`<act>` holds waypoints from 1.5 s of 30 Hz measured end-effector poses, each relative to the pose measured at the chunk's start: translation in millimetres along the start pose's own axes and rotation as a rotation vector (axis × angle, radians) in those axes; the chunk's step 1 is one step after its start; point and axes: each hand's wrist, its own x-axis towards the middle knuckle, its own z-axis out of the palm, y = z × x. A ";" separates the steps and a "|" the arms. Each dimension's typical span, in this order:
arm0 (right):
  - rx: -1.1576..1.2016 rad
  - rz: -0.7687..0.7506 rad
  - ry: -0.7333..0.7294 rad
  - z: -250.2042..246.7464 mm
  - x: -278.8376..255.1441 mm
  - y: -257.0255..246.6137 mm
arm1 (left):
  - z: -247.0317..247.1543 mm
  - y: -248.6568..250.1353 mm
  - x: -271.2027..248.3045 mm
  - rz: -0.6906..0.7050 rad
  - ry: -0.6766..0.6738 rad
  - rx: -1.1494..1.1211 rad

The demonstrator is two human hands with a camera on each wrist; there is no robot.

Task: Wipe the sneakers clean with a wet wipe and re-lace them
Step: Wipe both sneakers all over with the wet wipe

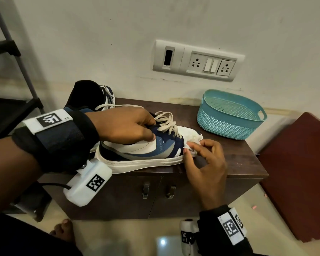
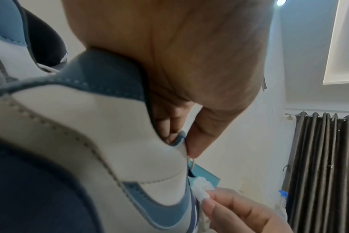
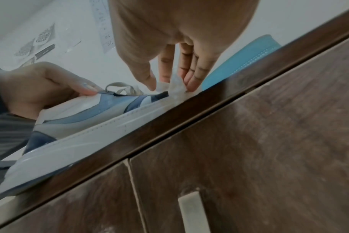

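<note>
While gripping sneaker [image 1: 140, 150] collar, left hand [image 1: 124, 124] steadies on tabletop [image 1: 238, 159]; right hand [image 1: 205, 159] pinching wet wipe [image 1: 192, 143] against toe.

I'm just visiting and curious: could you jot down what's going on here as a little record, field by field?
Activity: wiping a sneaker
Near sneaker: on the cabinet top, laces still in
Left hand: grips the sneaker's collar
Right hand: pinches a wet wipe against the toe area
Second sneaker: behind the first
Basket: teal, to the right on the cabinet, apart from the sneakers
Wall: socket panel above
</note>
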 end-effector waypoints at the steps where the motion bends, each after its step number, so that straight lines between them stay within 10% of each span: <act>1: 0.017 0.010 0.006 -2.2 2.1 1.0 | 0.3 0.0 -0.2 -0.003 0.003 0.000; 14: -0.052 -0.243 -0.116 7.3 -17.8 -13.3 | 0.1 2.0 0.2 0.007 -0.012 -0.033; 19: 0.008 0.011 0.059 -3.6 15.5 10.6 | -0.3 2.9 -0.3 0.009 -0.005 -0.026; 25: 0.027 -0.247 -0.179 11.5 -20.3 -22.9 | -0.3 3.3 0.4 0.005 -0.017 -0.046; 29: 0.003 -0.039 0.046 8.9 -4.9 0.7 | 0.7 3.4 1.0 0.008 -0.008 -0.056; 34: 0.040 -0.209 -0.148 12.7 -22.6 -16.9 | -0.8 2.1 0.4 0.018 -0.018 -0.068; 38: 0.070 0.035 0.061 8.0 -3.6 0.0 | 0.5 2.3 0.7 0.013 -0.014 -0.065; 42: 0.106 -0.190 -0.176 11.8 -18.8 -24.8 | 0.0 2.4 1.8 0.014 -0.011 -0.053; 45: 0.106 -0.071 -0.059 9.9 -5.4 -3.1 | -0.2 3.3 2.0 0.022 -0.013 -0.050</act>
